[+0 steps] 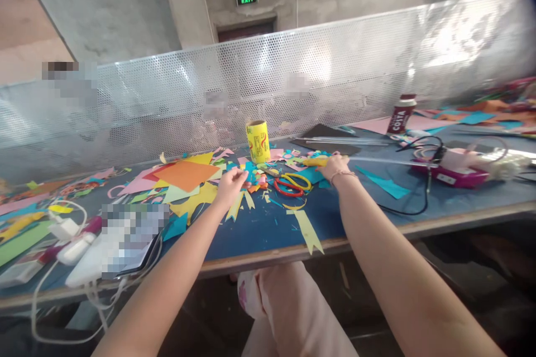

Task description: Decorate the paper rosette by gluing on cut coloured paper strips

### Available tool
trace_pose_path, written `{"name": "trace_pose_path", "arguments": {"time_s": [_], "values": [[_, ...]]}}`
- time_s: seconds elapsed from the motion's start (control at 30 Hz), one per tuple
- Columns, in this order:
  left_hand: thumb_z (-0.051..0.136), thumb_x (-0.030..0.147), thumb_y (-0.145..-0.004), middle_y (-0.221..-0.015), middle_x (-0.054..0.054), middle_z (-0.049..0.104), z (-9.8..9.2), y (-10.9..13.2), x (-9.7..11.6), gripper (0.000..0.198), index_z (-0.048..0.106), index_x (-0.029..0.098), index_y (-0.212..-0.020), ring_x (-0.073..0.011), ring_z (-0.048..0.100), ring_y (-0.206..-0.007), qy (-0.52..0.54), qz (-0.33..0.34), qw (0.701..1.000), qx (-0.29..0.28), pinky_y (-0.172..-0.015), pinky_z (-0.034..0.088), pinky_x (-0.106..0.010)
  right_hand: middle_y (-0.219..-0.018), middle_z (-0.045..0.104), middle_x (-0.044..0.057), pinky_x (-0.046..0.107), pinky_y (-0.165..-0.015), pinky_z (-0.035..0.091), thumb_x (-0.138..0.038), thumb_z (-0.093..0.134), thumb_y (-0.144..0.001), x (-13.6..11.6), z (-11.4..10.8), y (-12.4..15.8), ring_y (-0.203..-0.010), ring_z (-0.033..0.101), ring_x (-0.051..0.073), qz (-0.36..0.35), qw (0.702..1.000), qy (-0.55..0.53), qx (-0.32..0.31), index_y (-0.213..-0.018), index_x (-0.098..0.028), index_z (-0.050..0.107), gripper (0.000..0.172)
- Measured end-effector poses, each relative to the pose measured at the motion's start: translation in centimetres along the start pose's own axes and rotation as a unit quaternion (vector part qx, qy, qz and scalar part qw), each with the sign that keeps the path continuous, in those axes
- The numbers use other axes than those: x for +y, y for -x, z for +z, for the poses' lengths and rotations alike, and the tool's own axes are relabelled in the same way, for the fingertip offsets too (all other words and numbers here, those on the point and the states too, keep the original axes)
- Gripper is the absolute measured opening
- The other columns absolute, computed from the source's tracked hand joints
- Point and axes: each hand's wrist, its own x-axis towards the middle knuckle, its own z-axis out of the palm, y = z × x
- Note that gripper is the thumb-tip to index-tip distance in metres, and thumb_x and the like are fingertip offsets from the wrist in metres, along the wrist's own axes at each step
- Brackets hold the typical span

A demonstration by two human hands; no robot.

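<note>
Clearly, the yellow roll [258, 145] standing on end near the middle of the table [259, 237] is the easiest marker here. Nearer the person and a little left of the roll is the left hand [232, 184], its thumb and fingers drawn together beside some blue scraps [250, 169]; whether it pinches a piece of paper I cannot tell. Right of the roll and slightly nearer is the right hand [334, 166], its fingers lowered onto a yellow paper piece [315, 162]; whether they grip it or only touch it is unclear. A bracelet [344, 173] circles that wrist.

Between the hands, just in front of the roll and to its right, lie scissors [288, 195] with one red and one yellow handle loop, among small cuttings. Farther in front of the roll, close to the table's edge, is a pale yellow strip [307, 228] with a notched end. Left of the roll, an orange sheet [186, 176] rests over other coloured papers.

Well to the right of the roll lie a blue paper piece [387, 184] and a magenta power strip [460, 174], with a brown COSTA bottle [401, 117] farther back. Behind the roll runs a perforated metal screen [335, 56].
</note>
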Motion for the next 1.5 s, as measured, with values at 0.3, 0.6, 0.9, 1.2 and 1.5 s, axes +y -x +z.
{"name": "trace_pose_path", "arguments": {"time_s": [0.3,0.6,0.9,1.2,1.5], "values": [[0.074,0.036,-0.072,-0.063,-0.001,0.062,0.8,0.8,0.8,0.025,0.058,0.017,-0.068,-0.0175,0.065,-0.059,-0.066,0.04,0.997,0.006,-0.064,0.052,-0.029,-0.089,0.059,0.007,0.039,-0.084,0.044,-0.032,0.06,-0.071,-8.9,0.2,3.9,-0.088,0.055,0.022,-0.148,0.944,-0.284,-0.084,-0.083,-0.018,0.054,0.02],[0.071,0.038,-0.073,-0.063,0.0,0.062,1.4,1.3,1.1,0.023,0.059,0.019,-0.068,-0.0181,0.062,-0.064,-0.133,0.1,0.986,-0.025,-0.064,0.05,-0.027,-0.074,0.048,-0.003,0.027,-0.067,0.04,-0.034,0.067,-0.064,-12.8,0.6,7.4,-0.07,0.047,0.011,-0.138,0.766,-0.565,-0.273,-0.078,-0.019,0.051,0.026],[0.068,0.033,-0.077,-0.061,0.001,0.061,1.8,1.7,1.5,0.02,0.057,0.02,-0.067,-0.0169,0.062,-0.06,-0.134,0.092,0.985,-0.049,-0.06,0.047,-0.025,-0.07,0.047,-0.004,0.026,-0.062,0.038,-0.04,0.07,-0.066,-13.6,-0.1,8.3,-0.064,0.046,0.01,-0.143,0.747,-0.577,-0.296,-0.077,-0.019,0.05,0.031],[0.063,0.034,-0.081,-0.061,0.0,0.062,1.7,1.8,1.4,0.02,0.057,0.02,-0.069,-0.0165,0.061,-0.059,-0.169,0.116,0.977,-0.064,-0.059,0.045,-0.025,-0.067,0.05,-0.005,0.027,-0.061,0.038,-0.035,0.068,-0.068,-13.5,0.5,8.3,-0.061,0.048,0.01,-0.127,0.736,-0.588,-0.311,-0.078,-0.019,0.051,0.026],[0.059,0.042,-0.082,-0.061,0.0,0.061,1.6,1.6,1.0,0.025,0.056,0.019,-0.072,-0.0172,0.063,-0.061,-0.184,0.12,0.972,-0.083,-0.061,0.048,-0.027,-0.066,0.049,-0.006,0.025,-0.059,0.036,-0.028,0.067,-0.068,-13.5,0.4,8.2,-0.059,0.046,0.008,-0.12,0.71,-0.614,-0.323,-0.077,-0.018,0.052,0.02]]}}
